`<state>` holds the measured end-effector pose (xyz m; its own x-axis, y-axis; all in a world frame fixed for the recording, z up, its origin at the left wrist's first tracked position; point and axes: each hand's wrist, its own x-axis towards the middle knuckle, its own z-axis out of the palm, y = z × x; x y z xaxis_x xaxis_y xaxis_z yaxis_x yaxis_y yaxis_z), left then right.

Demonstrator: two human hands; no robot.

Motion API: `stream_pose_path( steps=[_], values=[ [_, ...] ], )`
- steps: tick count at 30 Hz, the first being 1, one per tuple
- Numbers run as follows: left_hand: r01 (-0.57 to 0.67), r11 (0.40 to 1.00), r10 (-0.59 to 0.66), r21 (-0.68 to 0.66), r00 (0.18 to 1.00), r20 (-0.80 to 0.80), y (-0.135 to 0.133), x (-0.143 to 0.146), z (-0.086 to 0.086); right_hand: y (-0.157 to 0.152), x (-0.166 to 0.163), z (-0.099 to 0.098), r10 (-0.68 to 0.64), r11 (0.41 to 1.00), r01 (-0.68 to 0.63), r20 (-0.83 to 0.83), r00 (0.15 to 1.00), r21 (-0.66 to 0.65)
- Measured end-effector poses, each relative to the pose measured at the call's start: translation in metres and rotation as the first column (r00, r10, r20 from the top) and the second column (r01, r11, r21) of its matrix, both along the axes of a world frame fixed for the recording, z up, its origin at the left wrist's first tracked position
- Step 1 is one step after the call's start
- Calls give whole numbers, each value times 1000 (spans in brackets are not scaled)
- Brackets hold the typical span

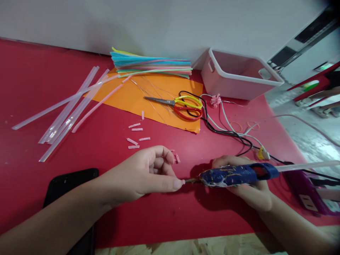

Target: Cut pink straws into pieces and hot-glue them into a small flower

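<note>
My right hand (249,193) is wrapped round a blue hot glue gun (225,176), with dried glue along its body and a clear glue stick coming out of its back end. The gun's nozzle points left and meets the fingertips of my left hand (156,173). Between that thumb and finger is a tiny pink piece of pipe cleaner (183,182), mostly hidden. Several cut pink pieces (137,129) lie on the red table beyond, a few of them right beside my left fingers. A pink fuzzy flower shape (216,100) rests on a thin wire near the cables.
Scissors (172,102) lie on an orange sheet (159,88), before a pipe cleaner bundle (151,65). Clear glue sticks (71,109) are at left, a black phone (71,180) under my left arm. A pink bin (233,79), cables (225,131) and a purple power strip (305,194) stand right.
</note>
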<state>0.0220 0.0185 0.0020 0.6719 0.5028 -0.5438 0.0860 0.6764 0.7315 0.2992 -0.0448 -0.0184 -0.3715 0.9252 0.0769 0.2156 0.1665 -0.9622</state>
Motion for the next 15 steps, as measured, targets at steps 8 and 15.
stream_pose_path(
  steps=[8,15],
  values=[
    [-34,987,37,160,999,-10,0,0,-3,-12,25,-35,-316,934,305,36,948,184],
    [-75,939,97,335,994,-48,-3,1,0,-5,20,-15,-242,957,193,232,942,218]
  ],
)
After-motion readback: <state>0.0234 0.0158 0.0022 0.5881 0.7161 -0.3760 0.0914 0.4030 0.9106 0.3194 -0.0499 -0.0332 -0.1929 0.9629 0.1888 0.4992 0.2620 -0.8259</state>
